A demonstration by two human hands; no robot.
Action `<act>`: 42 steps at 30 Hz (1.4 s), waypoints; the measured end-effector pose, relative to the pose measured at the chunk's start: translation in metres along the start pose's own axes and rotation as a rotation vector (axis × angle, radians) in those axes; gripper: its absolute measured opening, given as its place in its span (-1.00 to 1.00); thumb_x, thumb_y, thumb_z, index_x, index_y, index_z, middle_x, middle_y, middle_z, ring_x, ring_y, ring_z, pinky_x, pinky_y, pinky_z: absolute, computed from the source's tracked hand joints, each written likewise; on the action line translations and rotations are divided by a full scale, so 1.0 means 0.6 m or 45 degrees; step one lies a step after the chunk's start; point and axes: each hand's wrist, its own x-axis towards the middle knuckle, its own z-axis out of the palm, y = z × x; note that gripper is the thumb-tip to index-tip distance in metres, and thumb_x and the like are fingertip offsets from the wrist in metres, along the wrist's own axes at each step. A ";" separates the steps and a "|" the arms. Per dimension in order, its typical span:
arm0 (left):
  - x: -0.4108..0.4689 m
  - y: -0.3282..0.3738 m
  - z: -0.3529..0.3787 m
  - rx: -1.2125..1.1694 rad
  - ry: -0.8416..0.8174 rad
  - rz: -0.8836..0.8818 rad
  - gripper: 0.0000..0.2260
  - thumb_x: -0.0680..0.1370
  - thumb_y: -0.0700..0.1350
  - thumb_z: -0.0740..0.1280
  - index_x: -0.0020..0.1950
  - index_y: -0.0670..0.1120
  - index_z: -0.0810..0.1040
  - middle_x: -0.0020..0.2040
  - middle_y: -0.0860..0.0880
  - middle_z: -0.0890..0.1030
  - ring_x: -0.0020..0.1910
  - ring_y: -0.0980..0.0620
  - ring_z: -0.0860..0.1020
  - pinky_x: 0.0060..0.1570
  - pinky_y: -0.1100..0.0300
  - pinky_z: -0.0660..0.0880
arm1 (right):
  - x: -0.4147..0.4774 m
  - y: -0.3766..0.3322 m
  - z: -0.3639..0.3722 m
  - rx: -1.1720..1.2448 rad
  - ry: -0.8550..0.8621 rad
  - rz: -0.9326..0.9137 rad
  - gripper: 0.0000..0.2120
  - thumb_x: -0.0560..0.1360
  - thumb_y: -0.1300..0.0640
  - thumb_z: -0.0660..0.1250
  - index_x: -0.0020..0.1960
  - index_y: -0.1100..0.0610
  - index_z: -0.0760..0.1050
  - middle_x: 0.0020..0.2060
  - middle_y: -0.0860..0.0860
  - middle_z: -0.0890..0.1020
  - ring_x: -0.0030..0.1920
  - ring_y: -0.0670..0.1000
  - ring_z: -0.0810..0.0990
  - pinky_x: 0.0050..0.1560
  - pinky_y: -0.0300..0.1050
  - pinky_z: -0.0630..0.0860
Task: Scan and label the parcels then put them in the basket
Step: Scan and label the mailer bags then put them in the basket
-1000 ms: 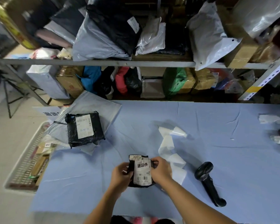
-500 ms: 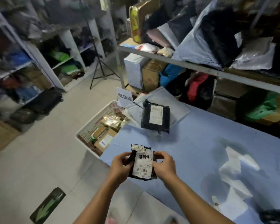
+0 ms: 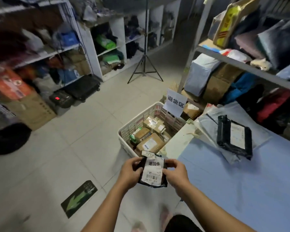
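I hold a small black parcel (image 3: 153, 170) with a white label stuck on its front, just off the table's left edge and a little short of the basket. My left hand (image 3: 130, 171) grips its left side and my right hand (image 3: 176, 173) grips its right side. The white plastic basket (image 3: 124, 131) stands on the floor beyond the parcel and holds several brown parcels. A second black parcel (image 3: 234, 137) with a white label lies on a grey mailer bag (image 3: 208, 124) on the blue table (image 3: 241, 181).
A paper sign (image 3: 175, 102) stands at the basket's far corner. Shelves packed with parcels run along the right (image 3: 241, 64) and the left (image 3: 40, 52). A black tripod (image 3: 145, 64) stands on the tiled floor, which carries a green arrow sticker (image 3: 79, 197).
My view has swung left from the table to the basket and floor. Both hands have carried the small black parcel leftward, off the table edge and close to the basket.
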 end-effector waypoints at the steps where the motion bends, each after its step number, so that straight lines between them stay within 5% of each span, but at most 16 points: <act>1: 0.017 -0.005 -0.013 -0.008 0.000 -0.015 -0.62 0.47 -0.35 0.35 0.24 -0.07 0.62 0.06 -0.01 0.70 0.04 0.08 0.66 0.15 -0.01 0.59 | 0.012 -0.006 0.018 0.001 -0.005 0.001 -0.76 0.41 0.30 0.43 0.02 0.06 0.59 -0.04 -0.05 0.62 -0.05 -0.08 0.60 0.02 -0.04 0.61; 8: 0.199 -0.009 -0.073 0.037 -0.034 -0.095 -0.63 0.51 -0.37 0.34 0.27 -0.09 0.59 0.06 -0.02 0.68 0.02 0.10 0.65 0.00 0.27 0.56 | 0.177 -0.058 0.118 0.031 -0.020 0.051 -0.74 0.42 0.31 0.43 0.02 0.02 0.57 -0.05 -0.09 0.60 -0.03 -0.03 0.59 0.04 -0.05 0.59; 12: 0.332 -0.017 -0.083 0.130 -0.027 -0.151 -0.63 0.50 -0.36 0.35 0.26 -0.09 0.60 0.05 0.01 0.68 0.06 0.08 0.64 0.12 0.13 0.58 | 0.308 -0.065 0.171 0.044 -0.019 0.114 -0.72 0.42 0.27 0.43 0.03 -0.05 0.58 -0.06 -0.16 0.62 -0.07 -0.08 0.60 0.04 -0.02 0.62; 17: 0.496 -0.047 -0.044 0.261 -0.078 -0.160 -0.64 0.51 -0.37 0.34 0.26 -0.10 0.60 0.05 -0.04 0.65 -0.06 0.14 0.58 -0.15 0.53 0.42 | 0.462 -0.030 0.217 0.055 0.101 0.254 -0.72 0.43 0.29 0.37 0.03 -0.04 0.60 -0.04 -0.14 0.64 -0.06 -0.09 0.59 0.04 -0.01 0.61; 21: 0.614 -0.105 0.016 0.287 -0.154 -0.199 -0.65 0.50 -0.41 0.35 0.25 -0.16 0.61 0.06 -0.05 0.64 -0.04 0.12 0.56 0.08 0.36 0.50 | 0.570 0.035 0.249 0.101 0.269 0.383 -0.71 0.39 0.26 0.37 -0.03 -0.10 0.61 -0.17 -0.01 0.69 -0.26 0.02 0.65 -0.17 0.12 0.67; 25: 0.736 -0.180 0.083 0.322 -0.272 -0.183 -0.64 0.51 -0.39 0.35 0.23 -0.08 0.62 0.07 0.06 0.64 -0.02 0.27 0.57 -0.05 0.55 0.42 | 0.675 0.113 0.284 0.050 0.463 0.427 -0.67 0.45 0.32 0.33 0.04 -0.07 0.60 -0.22 -0.01 0.69 -0.31 -0.02 0.62 -0.27 0.00 0.63; 29: 0.848 -0.259 0.142 0.375 -0.342 -0.130 -0.65 0.50 -0.37 0.37 0.23 -0.10 0.63 0.08 0.03 0.66 0.05 0.13 0.61 0.13 0.25 0.53 | 0.789 0.190 0.318 -0.116 0.565 0.425 -0.71 0.49 0.27 0.33 0.11 -0.06 0.57 -0.11 -0.06 0.67 -0.26 -0.10 0.60 -0.25 -0.15 0.50; 34: 0.935 -0.350 0.186 0.582 -0.468 -0.126 -0.62 0.51 -0.29 0.41 0.30 -0.03 0.60 0.07 0.03 0.65 -0.01 0.11 0.58 0.07 0.23 0.53 | 0.886 0.285 0.367 -0.183 0.581 0.451 -0.67 0.48 0.33 0.30 0.14 0.01 0.57 -0.01 0.00 0.67 -0.10 0.06 0.65 -0.11 -0.01 0.62; 42: 0.947 -0.359 0.162 1.123 -0.571 0.099 -0.59 0.54 -0.07 0.41 0.38 -0.01 0.48 0.18 -0.02 0.57 0.14 -0.06 0.55 0.06 -0.05 0.56 | 0.882 0.283 0.357 -0.576 0.351 0.496 -0.69 0.50 0.17 0.38 0.24 0.08 0.49 0.12 0.06 0.55 0.06 0.11 0.57 0.04 0.01 0.54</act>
